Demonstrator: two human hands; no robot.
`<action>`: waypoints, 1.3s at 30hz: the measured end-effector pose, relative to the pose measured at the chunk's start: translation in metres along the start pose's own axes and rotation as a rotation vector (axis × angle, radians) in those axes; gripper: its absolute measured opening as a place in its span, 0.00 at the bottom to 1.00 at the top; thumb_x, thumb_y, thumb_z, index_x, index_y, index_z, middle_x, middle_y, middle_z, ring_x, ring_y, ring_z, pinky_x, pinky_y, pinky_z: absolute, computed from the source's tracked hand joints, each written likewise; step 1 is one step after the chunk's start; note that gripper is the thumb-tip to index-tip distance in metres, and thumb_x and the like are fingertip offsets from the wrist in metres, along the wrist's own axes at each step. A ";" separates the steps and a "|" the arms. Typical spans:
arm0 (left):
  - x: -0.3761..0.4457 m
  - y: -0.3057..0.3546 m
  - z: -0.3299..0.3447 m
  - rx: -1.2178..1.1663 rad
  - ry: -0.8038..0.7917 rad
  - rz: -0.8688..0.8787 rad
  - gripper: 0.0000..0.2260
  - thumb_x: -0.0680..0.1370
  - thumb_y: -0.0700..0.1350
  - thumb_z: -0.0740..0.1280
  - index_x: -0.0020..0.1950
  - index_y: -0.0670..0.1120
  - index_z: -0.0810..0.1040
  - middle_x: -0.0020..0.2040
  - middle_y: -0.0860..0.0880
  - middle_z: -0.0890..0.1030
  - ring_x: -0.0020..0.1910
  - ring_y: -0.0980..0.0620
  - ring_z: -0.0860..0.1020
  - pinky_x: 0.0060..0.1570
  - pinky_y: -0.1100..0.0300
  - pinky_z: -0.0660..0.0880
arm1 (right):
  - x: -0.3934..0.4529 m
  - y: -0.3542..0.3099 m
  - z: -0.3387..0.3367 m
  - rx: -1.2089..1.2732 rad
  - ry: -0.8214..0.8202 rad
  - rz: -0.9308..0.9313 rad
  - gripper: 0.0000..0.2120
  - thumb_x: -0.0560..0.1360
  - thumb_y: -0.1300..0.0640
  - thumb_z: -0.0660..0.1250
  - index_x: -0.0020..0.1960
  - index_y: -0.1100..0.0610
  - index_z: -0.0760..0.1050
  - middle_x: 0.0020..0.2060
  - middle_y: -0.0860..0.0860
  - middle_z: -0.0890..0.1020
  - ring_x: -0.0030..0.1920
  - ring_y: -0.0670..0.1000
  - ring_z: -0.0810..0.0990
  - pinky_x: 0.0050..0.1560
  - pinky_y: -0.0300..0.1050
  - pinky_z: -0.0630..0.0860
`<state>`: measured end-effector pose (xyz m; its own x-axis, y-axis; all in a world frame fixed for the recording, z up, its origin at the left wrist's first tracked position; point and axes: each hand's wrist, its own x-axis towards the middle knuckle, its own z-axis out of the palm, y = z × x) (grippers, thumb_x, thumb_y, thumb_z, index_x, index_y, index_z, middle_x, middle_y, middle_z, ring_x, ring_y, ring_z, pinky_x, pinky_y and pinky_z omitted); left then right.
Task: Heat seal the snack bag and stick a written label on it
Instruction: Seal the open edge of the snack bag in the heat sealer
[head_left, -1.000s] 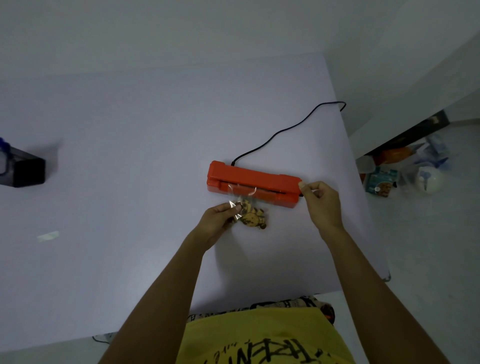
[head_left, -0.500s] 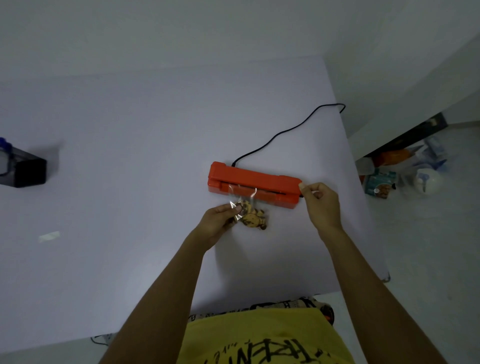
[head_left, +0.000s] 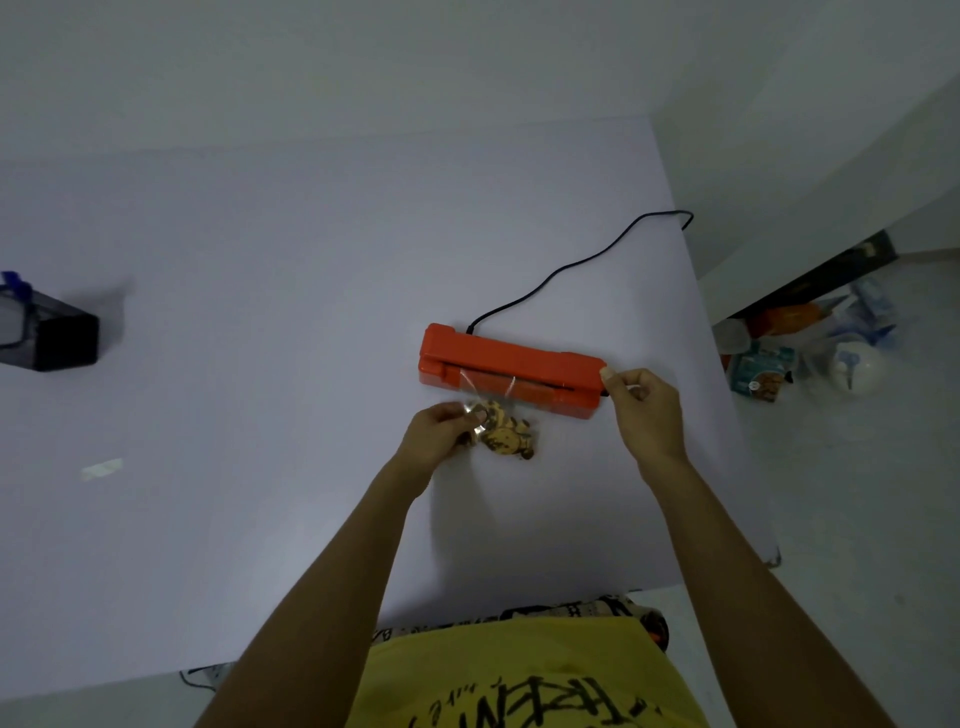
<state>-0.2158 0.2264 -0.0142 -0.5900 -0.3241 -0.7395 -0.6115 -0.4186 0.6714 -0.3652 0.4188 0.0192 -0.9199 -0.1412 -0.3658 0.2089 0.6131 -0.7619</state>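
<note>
snack bag (head_left: 501, 434) pinched by left hand (head_left: 439, 434), right hand (head_left: 644, 408) fingers curled at sealer (head_left: 511, 371) end, near table (head_left: 260, 312) edge

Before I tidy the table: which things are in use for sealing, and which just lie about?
In use: orange heat sealer, snack bag, left hand, right hand, black cord.
Lying about: black container, paper scrap, floor clutter.
</note>
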 end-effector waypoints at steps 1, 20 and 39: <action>-0.001 0.002 0.000 0.061 0.053 0.013 0.19 0.73 0.48 0.72 0.61 0.42 0.76 0.53 0.45 0.81 0.49 0.49 0.80 0.56 0.54 0.78 | 0.000 0.000 -0.001 0.001 -0.002 0.003 0.15 0.76 0.45 0.67 0.40 0.57 0.77 0.31 0.50 0.76 0.32 0.48 0.73 0.39 0.45 0.71; 0.016 0.061 -0.034 0.701 0.227 0.690 0.21 0.74 0.36 0.68 0.67 0.43 0.72 0.64 0.44 0.75 0.62 0.45 0.73 0.62 0.56 0.69 | -0.038 0.001 0.025 0.195 -0.045 0.106 0.24 0.81 0.49 0.58 0.35 0.61 0.80 0.28 0.57 0.82 0.29 0.53 0.81 0.37 0.48 0.80; 0.020 0.070 -0.069 0.492 -0.020 0.376 0.24 0.69 0.46 0.73 0.64 0.50 0.75 0.61 0.50 0.79 0.61 0.50 0.77 0.64 0.46 0.73 | -0.045 -0.002 0.045 0.098 -0.309 0.139 0.07 0.74 0.48 0.69 0.45 0.51 0.81 0.45 0.51 0.85 0.49 0.52 0.82 0.54 0.53 0.78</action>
<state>-0.2345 0.1323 0.0151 -0.8193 -0.3556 -0.4498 -0.5282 0.1630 0.8333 -0.3091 0.3884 0.0135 -0.7401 -0.2992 -0.6023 0.3691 0.5679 -0.7357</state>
